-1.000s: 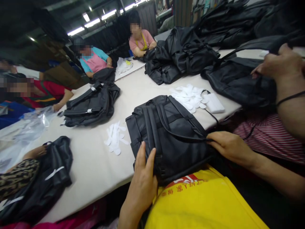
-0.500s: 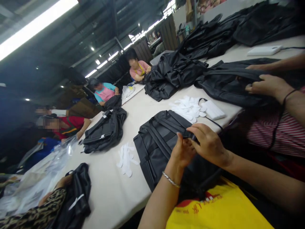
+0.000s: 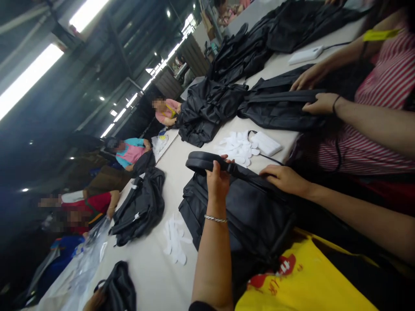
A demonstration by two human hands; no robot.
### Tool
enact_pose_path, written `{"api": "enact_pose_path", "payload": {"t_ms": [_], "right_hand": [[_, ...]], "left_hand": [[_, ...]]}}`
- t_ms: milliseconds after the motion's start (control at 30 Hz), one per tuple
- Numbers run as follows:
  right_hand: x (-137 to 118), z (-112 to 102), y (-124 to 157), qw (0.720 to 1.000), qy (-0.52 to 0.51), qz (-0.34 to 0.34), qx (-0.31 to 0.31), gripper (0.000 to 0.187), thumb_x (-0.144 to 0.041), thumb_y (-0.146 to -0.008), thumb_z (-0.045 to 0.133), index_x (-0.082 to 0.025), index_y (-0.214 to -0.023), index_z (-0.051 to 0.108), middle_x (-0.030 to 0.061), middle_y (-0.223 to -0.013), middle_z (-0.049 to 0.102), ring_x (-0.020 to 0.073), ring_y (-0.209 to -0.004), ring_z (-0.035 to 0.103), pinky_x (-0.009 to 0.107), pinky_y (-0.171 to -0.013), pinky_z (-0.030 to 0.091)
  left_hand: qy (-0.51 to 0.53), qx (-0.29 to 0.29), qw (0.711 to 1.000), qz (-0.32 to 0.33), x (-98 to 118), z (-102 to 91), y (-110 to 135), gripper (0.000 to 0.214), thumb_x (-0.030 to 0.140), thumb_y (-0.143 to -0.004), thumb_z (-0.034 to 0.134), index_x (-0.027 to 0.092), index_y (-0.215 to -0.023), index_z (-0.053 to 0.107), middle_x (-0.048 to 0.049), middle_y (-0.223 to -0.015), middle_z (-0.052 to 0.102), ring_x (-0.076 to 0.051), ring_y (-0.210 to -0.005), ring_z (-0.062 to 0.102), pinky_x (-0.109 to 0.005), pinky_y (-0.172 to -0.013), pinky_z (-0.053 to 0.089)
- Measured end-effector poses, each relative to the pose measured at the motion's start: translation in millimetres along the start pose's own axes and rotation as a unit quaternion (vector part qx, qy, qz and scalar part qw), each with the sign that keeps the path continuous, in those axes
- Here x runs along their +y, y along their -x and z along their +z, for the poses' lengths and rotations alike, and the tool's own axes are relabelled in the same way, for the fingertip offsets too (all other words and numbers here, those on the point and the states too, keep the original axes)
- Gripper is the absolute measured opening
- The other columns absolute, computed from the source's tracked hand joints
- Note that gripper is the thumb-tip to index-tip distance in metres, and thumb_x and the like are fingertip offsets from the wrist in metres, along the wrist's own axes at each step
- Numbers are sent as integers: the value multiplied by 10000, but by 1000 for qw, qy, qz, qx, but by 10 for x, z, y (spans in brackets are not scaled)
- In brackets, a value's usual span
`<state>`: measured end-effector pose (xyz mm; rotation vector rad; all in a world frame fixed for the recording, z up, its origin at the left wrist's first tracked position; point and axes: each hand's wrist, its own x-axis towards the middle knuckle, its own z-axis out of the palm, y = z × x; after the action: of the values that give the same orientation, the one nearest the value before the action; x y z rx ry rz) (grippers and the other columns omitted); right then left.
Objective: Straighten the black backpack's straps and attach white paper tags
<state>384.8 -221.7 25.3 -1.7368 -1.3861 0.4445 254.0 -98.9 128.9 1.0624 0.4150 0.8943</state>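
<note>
**A:** What is the biggest thing here?
**B:** One long white table [image 3: 142,263]. About eight black bags [image 3: 207,113] lie on it, but the heaps make them hard to count.
**A:** Where is the bag by the hands?
**B:** That black backpack [image 3: 236,211] lies right under both hands, with a yellow cloth [image 3: 301,276] just below it. It looks smooth and soft.
**A:** What are the hands doing?
**B:** The left hand [image 3: 218,183] is closed around a thick, round strap [image 3: 197,162] and holds it up. The right hand [image 3: 283,179] lies open on the bag, not gripping.
**A:** Who is beside them?
**B:** One person in a striped shirt [image 3: 385,86], with two hands [image 3: 320,103] on another black bag [image 3: 279,106].
**A:** And the small things?
**B:** Two piles of white pieces [image 3: 238,147], one white box [image 3: 266,144] with a black cord, and one thin silver bracelet [image 3: 215,219] on the left wrist.
</note>
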Motion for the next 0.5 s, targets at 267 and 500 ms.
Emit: {"api": "enact_pose_path", "payload": {"t_ms": [267,500], "right_hand": [[240,156,120,992,3,-53,-116,389,-203,-771,379,-151,-1139,495,89,-1051,561,182,-982,497,302,-877,357],[276,-144,129,977,-149,3,-150,410,-385,-733,479,-155,-1065,551,71,-1057,571,189,-943,519,305,-844,382]], "left_hand": [[10,96,995,11,19,-118,-184,167,275,-770,488,194,-908,442,7,-714,556,-73,-603,546,-428,-792,429],[59,138,986,-69,63,-105,-129,163,278,-804,425,136,-833,499,-29,-750,540,-56,-623,523,-352,-810,434]]}}
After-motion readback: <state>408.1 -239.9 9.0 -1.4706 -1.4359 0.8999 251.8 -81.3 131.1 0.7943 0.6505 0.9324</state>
